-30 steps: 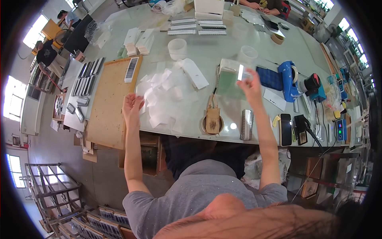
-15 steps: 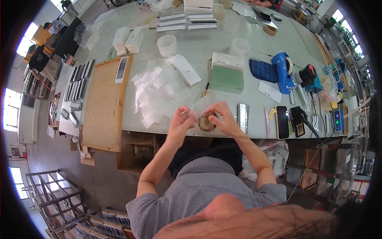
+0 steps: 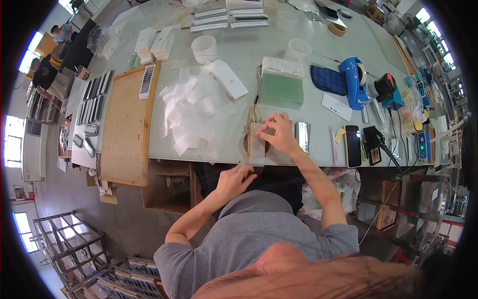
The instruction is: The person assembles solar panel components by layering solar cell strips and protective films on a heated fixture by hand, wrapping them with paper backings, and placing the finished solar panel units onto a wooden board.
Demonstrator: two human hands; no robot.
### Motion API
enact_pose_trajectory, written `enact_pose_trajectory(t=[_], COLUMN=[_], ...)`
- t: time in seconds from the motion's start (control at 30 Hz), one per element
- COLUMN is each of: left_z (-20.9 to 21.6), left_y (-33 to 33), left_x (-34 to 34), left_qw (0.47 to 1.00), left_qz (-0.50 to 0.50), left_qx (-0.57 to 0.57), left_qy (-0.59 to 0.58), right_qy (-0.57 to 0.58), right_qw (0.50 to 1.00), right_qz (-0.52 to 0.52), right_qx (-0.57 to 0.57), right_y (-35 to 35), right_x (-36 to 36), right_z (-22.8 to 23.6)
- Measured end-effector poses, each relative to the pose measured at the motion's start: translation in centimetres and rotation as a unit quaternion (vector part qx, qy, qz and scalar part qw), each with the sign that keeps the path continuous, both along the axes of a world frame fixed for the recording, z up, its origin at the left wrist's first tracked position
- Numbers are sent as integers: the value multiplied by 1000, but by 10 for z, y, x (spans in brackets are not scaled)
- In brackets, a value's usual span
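A translucent sheet (image 3: 257,145) lies over a narrow wooden piece (image 3: 250,128) near the table's front edge. Beneath these shows part of a round, ring-like thing (image 3: 244,145), mostly covered. My right hand (image 3: 280,133) pinches the sheet's upper part between thumb and fingers, close to the wood. Lower down, just off the table edge, my left hand (image 3: 235,182) is closed with fingers curled, and the sheet's lower end runs to its fingertips. A loose heap of white translucent strips (image 3: 186,112) is spread left of the hands. Beyond the right hand stands a green-sided stack of sheets (image 3: 282,89).
A wooden board (image 3: 127,119) lies at left. White box (image 3: 230,79) and clear rolls (image 3: 204,49) stand farther back. At right are a metallic strip (image 3: 302,138), phone (image 3: 353,145), blue tape dispenser (image 3: 354,82), and cables. An open shelf (image 3: 172,187) sits under the table.
My left hand has moved down and toward me, off the table edge. My right hand has shifted slightly; the sheet, raised between both hands before, now lies along the wooden piece.
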State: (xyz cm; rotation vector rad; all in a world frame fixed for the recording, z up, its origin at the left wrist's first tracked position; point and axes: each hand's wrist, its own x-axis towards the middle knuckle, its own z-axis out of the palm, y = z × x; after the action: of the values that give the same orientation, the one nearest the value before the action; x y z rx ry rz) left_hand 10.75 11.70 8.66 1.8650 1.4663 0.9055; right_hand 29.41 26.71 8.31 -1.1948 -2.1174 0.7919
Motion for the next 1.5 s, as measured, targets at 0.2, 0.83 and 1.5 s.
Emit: enact_pose_trajectory(t=[0.2, 0.83, 1.5], left_z=[-21, -16, -16], left_y=[23, 28, 18], left_x=[-13, -8, -4], left_qw=[964, 975, 957], left_qz=[-34, -19, -51], left_qx=[246, 217, 259], left_qy=[94, 52, 122], right_qy=[-6, 8, -160], right_qw=[1000, 993, 977], right_qz=[-11, -88, -81], right_qx=[25, 80, 114], right_y=[-1, 5, -1], right_x=[-1, -2, 129], right_z=[-4, 7, 11])
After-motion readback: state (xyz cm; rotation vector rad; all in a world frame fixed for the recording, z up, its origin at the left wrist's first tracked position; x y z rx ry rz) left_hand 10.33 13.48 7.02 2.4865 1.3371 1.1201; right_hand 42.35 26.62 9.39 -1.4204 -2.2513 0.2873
